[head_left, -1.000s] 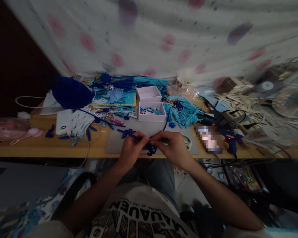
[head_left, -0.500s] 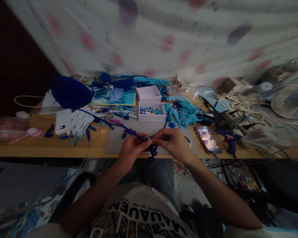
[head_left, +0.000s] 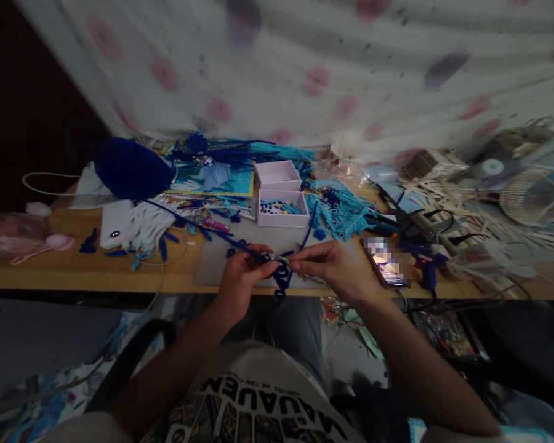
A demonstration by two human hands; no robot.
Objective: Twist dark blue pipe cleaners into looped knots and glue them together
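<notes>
Between my hands, over the table's front edge, is a dark blue pipe cleaner (head_left: 281,284) bent into curls, with a silvery cluster at its top. My left hand (head_left: 240,278) is closed on this piece, thumb and fingers pinching near the silvery part. A long straight blue stem (head_left: 198,226) runs from there toward the upper left. My right hand (head_left: 325,263) pinches a thin silvery end on the right side. Another blue stem (head_left: 310,226) rises just behind its fingertips. The exact grip points are small and dim.
A white box (head_left: 282,216) of beads stands behind my hands, its lid (head_left: 277,175) beyond. Turquoise pipe cleaners (head_left: 344,212) lie to the right, near a phone (head_left: 386,261) and a glue gun (head_left: 427,264). White pieces (head_left: 152,224) and a large dark blue bundle (head_left: 132,169) are left.
My right hand has drawn a little to the right, away from my left, and a silvery strand now shows between them. The blue curls hang more in view.
</notes>
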